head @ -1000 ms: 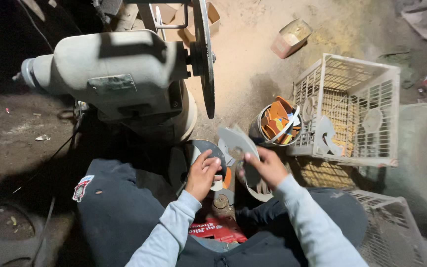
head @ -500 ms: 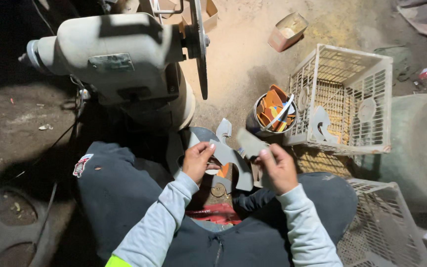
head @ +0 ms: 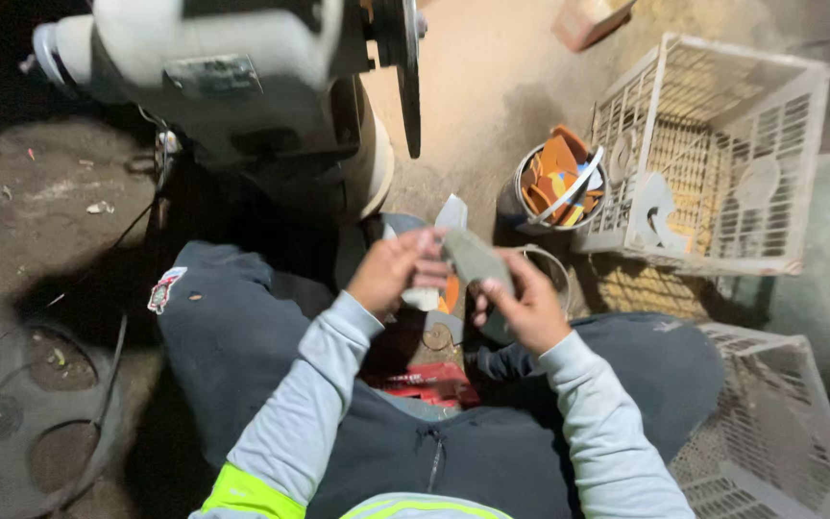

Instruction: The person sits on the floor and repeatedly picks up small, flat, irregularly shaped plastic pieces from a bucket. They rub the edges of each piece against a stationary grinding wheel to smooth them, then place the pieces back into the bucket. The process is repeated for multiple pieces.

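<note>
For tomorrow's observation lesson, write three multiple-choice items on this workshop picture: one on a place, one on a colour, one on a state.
1. Where is the small bucket?
A. left of the white crate
B. inside the crate
C. on the person's lap

2. What colour are the sleeves?
A. red
B. light grey
C. black

3. How is the flat grey piece held?
A. lying on the ground
B. by one hand only
C. between both hands

Key: 1 A, it stands on the ground beside the white crate. 2 B, both arms show it. 3 C, the left hand and right hand both grip it.
</note>
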